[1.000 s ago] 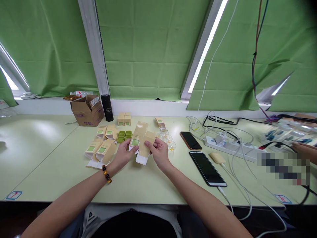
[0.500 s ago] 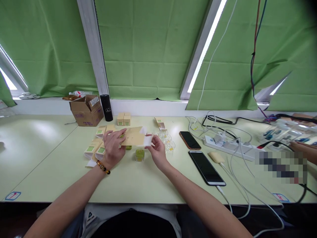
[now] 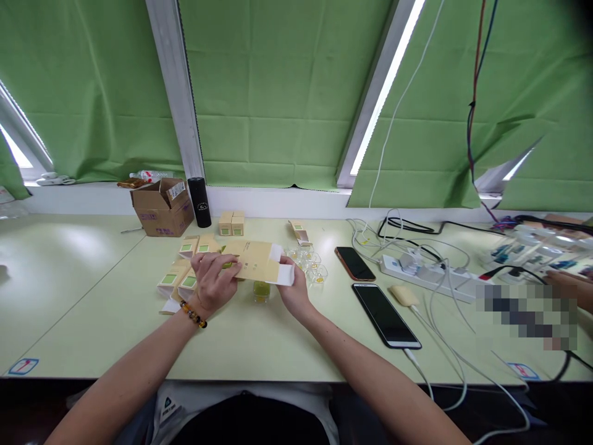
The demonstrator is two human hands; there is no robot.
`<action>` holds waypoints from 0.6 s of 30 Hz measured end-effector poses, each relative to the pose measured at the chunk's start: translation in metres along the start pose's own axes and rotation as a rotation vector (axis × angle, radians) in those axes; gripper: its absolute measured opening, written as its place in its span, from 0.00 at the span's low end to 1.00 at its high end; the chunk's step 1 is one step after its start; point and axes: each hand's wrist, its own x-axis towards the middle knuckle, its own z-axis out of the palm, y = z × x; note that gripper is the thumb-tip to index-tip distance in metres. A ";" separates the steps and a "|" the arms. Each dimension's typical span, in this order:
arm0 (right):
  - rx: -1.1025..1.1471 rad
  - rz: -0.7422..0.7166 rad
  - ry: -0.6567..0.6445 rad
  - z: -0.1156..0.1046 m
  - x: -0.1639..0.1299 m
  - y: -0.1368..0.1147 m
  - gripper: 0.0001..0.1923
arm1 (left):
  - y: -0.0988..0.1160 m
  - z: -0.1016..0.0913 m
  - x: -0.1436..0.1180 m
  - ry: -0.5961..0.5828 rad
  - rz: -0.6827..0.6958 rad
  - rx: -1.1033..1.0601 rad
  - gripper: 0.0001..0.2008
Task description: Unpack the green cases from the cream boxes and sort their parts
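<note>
Both hands hold one tan carton [image 3: 254, 261] lying sideways above the table. My left hand [image 3: 212, 281] grips its left end, fingers over the top. My right hand [image 3: 291, 290] holds the right end, where white flaps stick out. A small green jar [image 3: 262, 290] stands on the table just under the carton. More flat and half-folded tan cartons with green labels [image 3: 181, 283] lie left of my left hand. Several small clear cups [image 3: 311, 262] sit right of the carton.
A brown cardboard box [image 3: 162, 207], a black cylinder [image 3: 199, 202] and two closed tan boxes [image 3: 232, 223] stand at the back. Two phones [image 3: 384, 315] and a power strip [image 3: 426, 272] with tangled cables lie to the right. Another person's hand [image 3: 569, 285] is at far right.
The carton went from upright in front of me to lying sideways between both hands, then lowered a little. The green jar came into view beneath it.
</note>
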 end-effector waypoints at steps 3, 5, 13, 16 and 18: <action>-0.044 0.000 0.008 0.000 0.000 0.000 0.13 | 0.005 0.004 0.009 -0.003 -0.335 -0.199 0.06; -0.102 -0.039 0.001 0.000 -0.001 -0.003 0.12 | 0.008 0.007 0.015 -0.009 -0.679 -0.335 0.08; -0.344 -0.323 -0.111 0.003 -0.012 -0.010 0.15 | 0.004 0.020 0.021 0.017 -1.495 -0.919 0.26; -0.411 -0.426 -0.142 0.004 -0.013 -0.009 0.17 | 0.001 0.026 0.021 0.068 -1.534 -0.928 0.28; -0.446 -0.493 -0.158 0.004 -0.013 -0.008 0.17 | -0.002 0.031 0.024 0.057 -1.521 -0.920 0.28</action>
